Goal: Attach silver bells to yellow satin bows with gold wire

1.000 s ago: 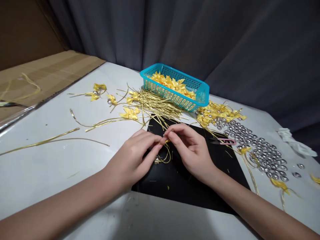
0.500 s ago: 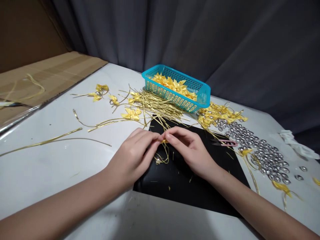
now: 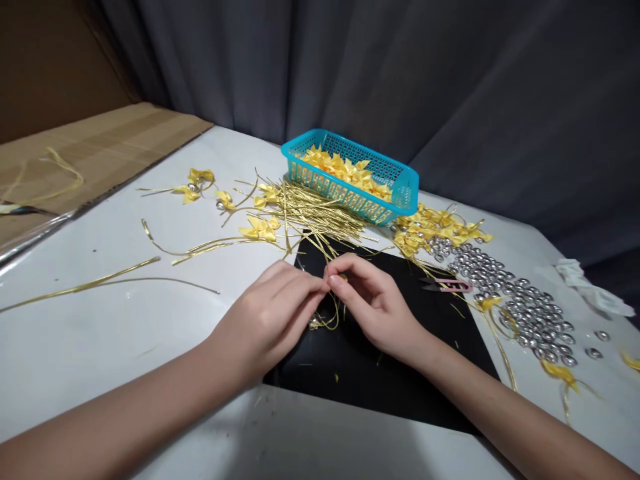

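Note:
Over the black mat (image 3: 400, 393), my left hand (image 3: 280, 307) and my right hand (image 3: 377, 307) meet fingertip to fingertip, both pinched closed. A thin gold cord (image 3: 334, 321) loops down from between them. A silver bead (image 3: 314, 323) lies by the loop, just beside the left fingers. A bit of yellow ribbon (image 3: 344, 277) peeks out behind my right thumb and index finger; the fingers hide the rest of it. Exactly how the cord passes through the fingertips is hidden.
Beyond the hands stands a blue basket (image 3: 350, 183) of yellow ribbon bows, with a heap of gold cords (image 3: 320, 210) in front. To the right lie pink-handled thread snips (image 3: 450, 285) and many silver beads (image 3: 535, 313). Loose ribbon flowers (image 3: 260, 228) and cords lie at left.
The yellow ribbon between the fingertips has shifted right, behind my right thumb. The left fingers have straightened a little against the right fingertips. The view has shifted slightly.

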`<action>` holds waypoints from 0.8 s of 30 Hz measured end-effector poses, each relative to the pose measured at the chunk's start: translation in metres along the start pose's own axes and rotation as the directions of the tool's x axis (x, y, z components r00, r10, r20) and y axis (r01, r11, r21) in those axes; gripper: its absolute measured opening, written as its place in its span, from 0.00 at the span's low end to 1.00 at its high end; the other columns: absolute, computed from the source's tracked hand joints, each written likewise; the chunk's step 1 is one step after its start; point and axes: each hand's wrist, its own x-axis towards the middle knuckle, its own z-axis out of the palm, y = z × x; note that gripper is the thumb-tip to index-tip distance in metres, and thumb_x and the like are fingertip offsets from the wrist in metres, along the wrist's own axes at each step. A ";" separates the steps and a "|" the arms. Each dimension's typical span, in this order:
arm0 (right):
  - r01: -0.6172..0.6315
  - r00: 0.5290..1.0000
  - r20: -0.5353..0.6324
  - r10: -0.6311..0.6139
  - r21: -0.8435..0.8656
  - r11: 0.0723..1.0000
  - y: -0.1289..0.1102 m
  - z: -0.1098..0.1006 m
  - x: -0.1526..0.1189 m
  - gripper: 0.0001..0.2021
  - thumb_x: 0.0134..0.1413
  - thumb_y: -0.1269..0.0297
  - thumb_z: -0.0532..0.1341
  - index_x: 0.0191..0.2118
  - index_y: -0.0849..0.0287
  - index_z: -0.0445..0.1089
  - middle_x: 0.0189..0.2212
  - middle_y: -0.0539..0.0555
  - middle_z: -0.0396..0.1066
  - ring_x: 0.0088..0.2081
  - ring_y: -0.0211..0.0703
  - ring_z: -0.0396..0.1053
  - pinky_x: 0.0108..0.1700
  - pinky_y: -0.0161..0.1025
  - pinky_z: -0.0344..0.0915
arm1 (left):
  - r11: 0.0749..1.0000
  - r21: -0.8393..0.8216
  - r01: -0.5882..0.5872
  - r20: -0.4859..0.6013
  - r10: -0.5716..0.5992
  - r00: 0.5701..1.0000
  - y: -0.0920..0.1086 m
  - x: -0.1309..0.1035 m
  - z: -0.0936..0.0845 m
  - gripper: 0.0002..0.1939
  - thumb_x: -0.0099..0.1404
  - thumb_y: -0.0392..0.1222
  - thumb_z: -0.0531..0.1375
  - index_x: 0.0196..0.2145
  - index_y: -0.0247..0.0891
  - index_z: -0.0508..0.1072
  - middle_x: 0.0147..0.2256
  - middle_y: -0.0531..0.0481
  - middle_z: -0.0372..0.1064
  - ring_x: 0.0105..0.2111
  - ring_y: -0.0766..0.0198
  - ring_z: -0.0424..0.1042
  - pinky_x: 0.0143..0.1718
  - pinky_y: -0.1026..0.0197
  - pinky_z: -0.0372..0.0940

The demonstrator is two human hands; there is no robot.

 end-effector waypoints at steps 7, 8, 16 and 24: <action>-0.143 0.979 -0.084 0.184 0.356 0.923 -0.018 -0.002 -0.001 0.04 0.57 0.67 0.57 0.32 0.59 0.65 0.30 0.49 0.62 0.32 0.31 0.61 0.39 0.30 0.64 | 0.975 0.101 -0.198 0.160 0.181 0.970 0.001 -0.002 0.005 0.07 0.63 0.26 0.53 0.37 0.28 0.70 0.30 0.44 0.71 0.31 0.61 0.65 0.32 0.61 0.65; -0.142 0.972 -0.111 0.205 0.416 0.898 -0.023 -0.006 0.001 0.03 0.56 0.68 0.58 0.31 0.59 0.65 0.30 0.49 0.61 0.32 0.30 0.62 0.40 0.30 0.64 | 0.966 0.105 -0.236 0.220 0.208 0.953 0.000 -0.003 0.006 0.08 0.63 0.26 0.52 0.37 0.28 0.70 0.29 0.44 0.71 0.31 0.60 0.65 0.31 0.61 0.65; -0.221 0.897 -0.178 0.404 0.610 0.761 -0.068 -0.046 0.013 0.10 0.60 0.69 0.51 0.29 0.57 0.66 0.28 0.47 0.61 0.23 0.26 0.58 0.35 0.30 0.66 | 0.996 0.041 -0.082 0.200 0.072 0.977 -0.005 -0.002 0.003 0.08 0.64 0.29 0.53 0.38 0.26 0.71 0.30 0.42 0.70 0.32 0.60 0.64 0.33 0.60 0.65; -0.203 0.882 -0.379 0.279 0.230 0.952 -0.086 -0.073 0.002 0.19 0.65 0.70 0.43 0.36 0.53 0.70 0.45 0.42 0.65 0.30 0.22 0.63 0.35 0.33 0.64 | 0.998 0.040 -0.050 0.191 0.042 0.981 -0.007 -0.002 0.004 0.08 0.65 0.30 0.53 0.39 0.26 0.72 0.30 0.41 0.70 0.33 0.60 0.65 0.36 0.58 0.64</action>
